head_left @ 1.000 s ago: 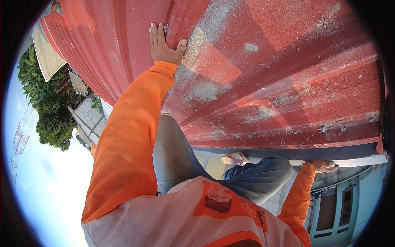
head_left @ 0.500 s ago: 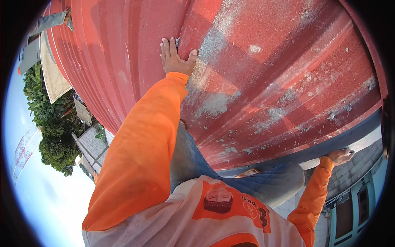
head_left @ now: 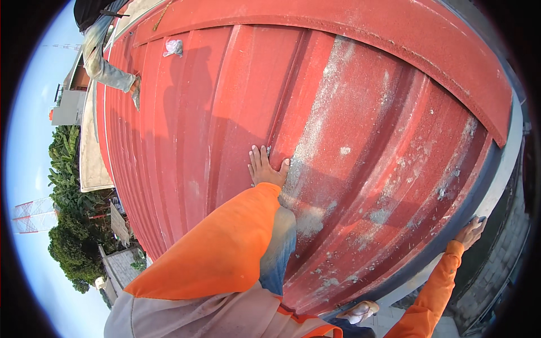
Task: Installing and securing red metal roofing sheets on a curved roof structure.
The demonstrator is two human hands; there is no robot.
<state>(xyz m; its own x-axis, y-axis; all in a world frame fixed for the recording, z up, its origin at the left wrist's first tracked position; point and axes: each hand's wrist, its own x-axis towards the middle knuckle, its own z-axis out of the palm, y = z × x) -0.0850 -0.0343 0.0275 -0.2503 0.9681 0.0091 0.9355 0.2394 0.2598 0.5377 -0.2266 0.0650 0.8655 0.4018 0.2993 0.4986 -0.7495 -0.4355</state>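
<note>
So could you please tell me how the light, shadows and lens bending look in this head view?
Head view: hard sunlight; a dark shadow lies across the red roof beyond the left hand. The fisheye bows the roof ribs and rim, with black corners. The right hand at the roof edge looks small but sharp.

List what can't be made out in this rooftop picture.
- Left hand on the red roof: palm flat down, underside hidden, head view.
- Right hand: fingertips curl over the roof edge, so any grip is hidden.
- Co-worker: cut off by the picture's rim, upper body unseen.
- White lump: too small to identify.
</note>
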